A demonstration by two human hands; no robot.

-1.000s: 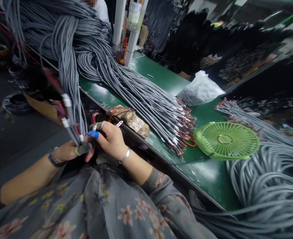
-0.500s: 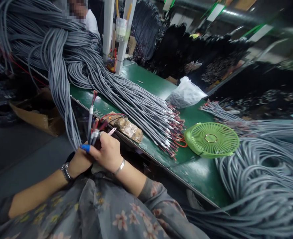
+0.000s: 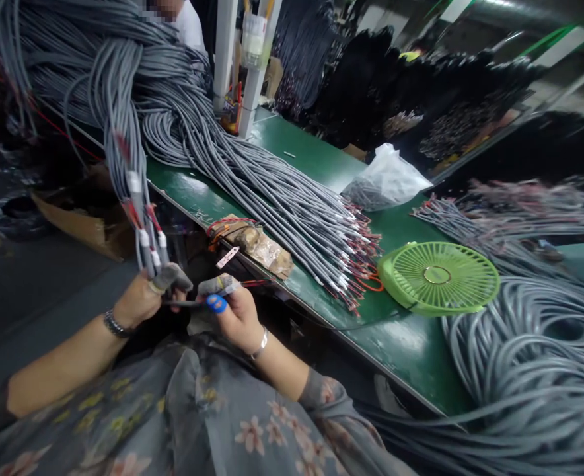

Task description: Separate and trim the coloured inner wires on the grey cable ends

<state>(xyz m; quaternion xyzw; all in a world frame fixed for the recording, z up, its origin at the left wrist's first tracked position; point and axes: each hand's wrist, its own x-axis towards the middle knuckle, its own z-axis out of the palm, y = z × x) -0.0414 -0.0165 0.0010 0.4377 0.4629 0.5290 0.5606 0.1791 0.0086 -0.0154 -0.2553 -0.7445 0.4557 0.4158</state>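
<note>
from upper left to lower right, a table (image 3: 391, 344). over its middle, a bundle of cables (image 3: 252, 178), ends toward a fan (image 3: 438, 277) right of centre. behind the fan, on the table, a bag (image 3: 388, 178). at lower right, a coil (image 3: 530, 350). before the bundle, along the near edge, a block (image 3: 267, 254). behind the bundle at upper centre, a post (image 3: 255, 92) with a cup (image 3: 254, 43). left of centre, the left hand (image 3: 138, 301) with cable ends (image 3: 146, 241) in it; just right, the right hand (image 3: 237, 317); between both, a cable (image 3: 185, 304). farther left, a box (image 3: 81, 225).
</note>
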